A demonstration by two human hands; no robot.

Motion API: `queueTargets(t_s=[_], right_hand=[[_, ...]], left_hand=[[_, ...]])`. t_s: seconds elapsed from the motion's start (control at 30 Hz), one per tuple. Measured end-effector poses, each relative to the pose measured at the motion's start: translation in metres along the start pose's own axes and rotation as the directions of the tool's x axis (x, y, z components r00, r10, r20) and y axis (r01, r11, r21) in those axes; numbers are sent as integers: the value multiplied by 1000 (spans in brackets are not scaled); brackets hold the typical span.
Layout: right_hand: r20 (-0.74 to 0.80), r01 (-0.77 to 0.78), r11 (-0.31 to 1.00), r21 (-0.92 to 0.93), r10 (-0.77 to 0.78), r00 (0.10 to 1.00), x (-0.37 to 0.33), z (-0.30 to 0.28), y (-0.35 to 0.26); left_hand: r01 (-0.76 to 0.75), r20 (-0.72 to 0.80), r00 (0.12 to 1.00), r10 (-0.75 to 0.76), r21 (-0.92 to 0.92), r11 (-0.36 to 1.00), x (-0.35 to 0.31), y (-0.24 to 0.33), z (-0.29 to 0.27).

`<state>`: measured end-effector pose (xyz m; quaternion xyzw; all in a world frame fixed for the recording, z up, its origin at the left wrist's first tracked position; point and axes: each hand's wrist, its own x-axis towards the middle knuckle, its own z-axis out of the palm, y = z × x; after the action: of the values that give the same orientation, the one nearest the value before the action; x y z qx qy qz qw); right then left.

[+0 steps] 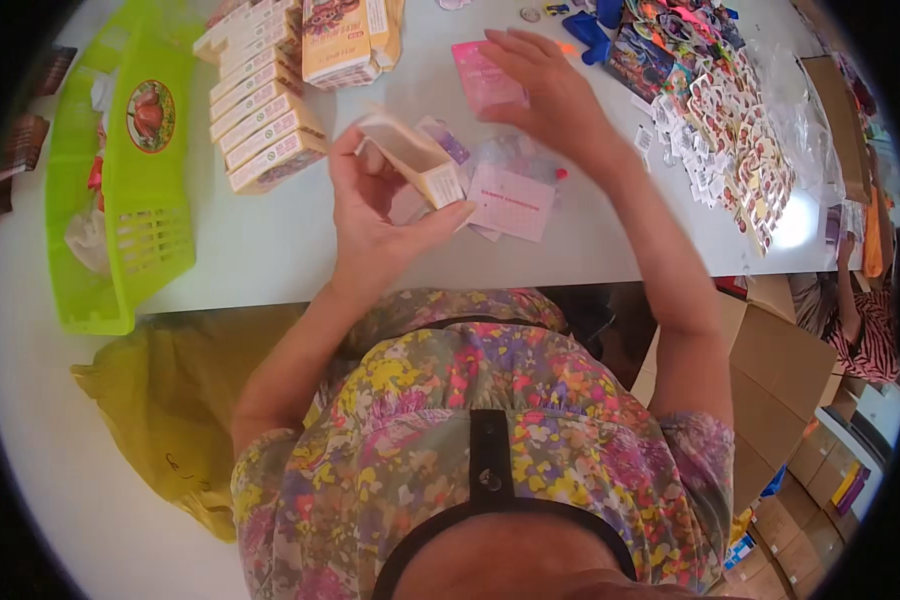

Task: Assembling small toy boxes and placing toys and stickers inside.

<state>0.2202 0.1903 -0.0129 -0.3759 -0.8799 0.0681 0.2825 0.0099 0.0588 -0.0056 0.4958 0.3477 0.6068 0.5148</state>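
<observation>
My left hand [375, 210] grips a small cream cardboard box [425, 165], tilted, its open end facing up and to the left. To the right, my right hand [555, 100] is over the far side of a pink packet [478, 75], thumb and fingers spread apart; whether it touches the packet I cannot tell. Between my hands lie a pink printed card [513, 203], a purple card [445, 140] partly behind the box, and a clear plastic bag [515, 155].
A row of small boxes [260, 130] stands left of my hands, beside a stack of orange boxes [340, 40]. Further left is a green plastic basket [155, 180]. Many small cut-out pieces [735, 130] are heaped at right, near clear plastic wrap [805, 120]. Another person [855, 320] is at far right.
</observation>
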Motion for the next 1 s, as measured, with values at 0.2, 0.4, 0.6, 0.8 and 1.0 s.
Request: queueTargets(t_s=[0.2, 0.4, 0.6, 0.8, 1.0], right_hand=[[300, 211, 974, -84, -177, 938, 16, 0, 31], [408, 447, 852, -274, -318, 856, 12, 4, 26], [98, 189, 942, -277, -169, 981, -4, -22, 21], [-156, -256, 634, 730, 519, 840, -14, -83, -58], [-259, -157, 569, 807, 579, 773, -31, -93, -72]], left_hand=[[247, -60, 966, -253, -96, 964, 0, 7, -6], [237, -9, 972, -236, 43, 971, 11, 7, -1], [134, -35, 991, -130, 321, 938, 12, 5, 4], [76, -104, 994, -14, 613, 786, 22, 8, 13], [28, -105, 991, 77, 754, 657, 21, -10, 9]])
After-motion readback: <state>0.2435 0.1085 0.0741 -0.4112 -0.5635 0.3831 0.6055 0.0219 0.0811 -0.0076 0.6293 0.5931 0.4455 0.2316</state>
